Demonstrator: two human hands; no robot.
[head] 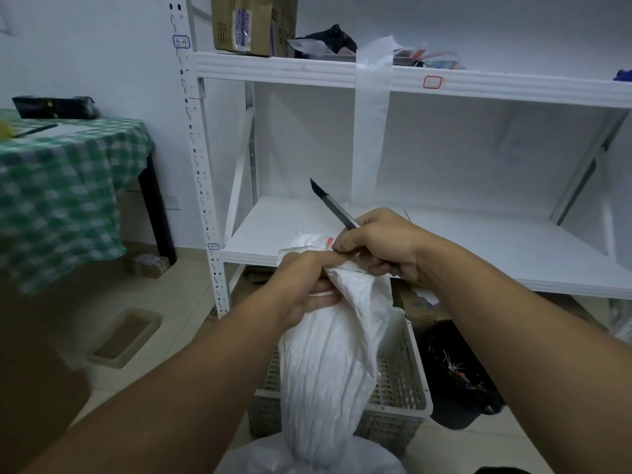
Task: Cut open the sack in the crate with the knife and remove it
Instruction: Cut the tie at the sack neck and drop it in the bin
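**A:** Where is the sack?

**B:** The sack [328, 364] stands in the crate [400, 381] on the floor. Its top is pulled up high.

**A:** What is the left hand doing?

**B:** The left hand [304, 285] has its fingers [319, 297] wrapped tight round the sack's neck.

**A:** And the right?

**B:** The right hand [383, 248] has its fingers curled shut on the knife [333, 205]. The blade points up and away.

**A:** How to cut well?

**B:** I think: keep the neck tight, and slice away from the left hand.
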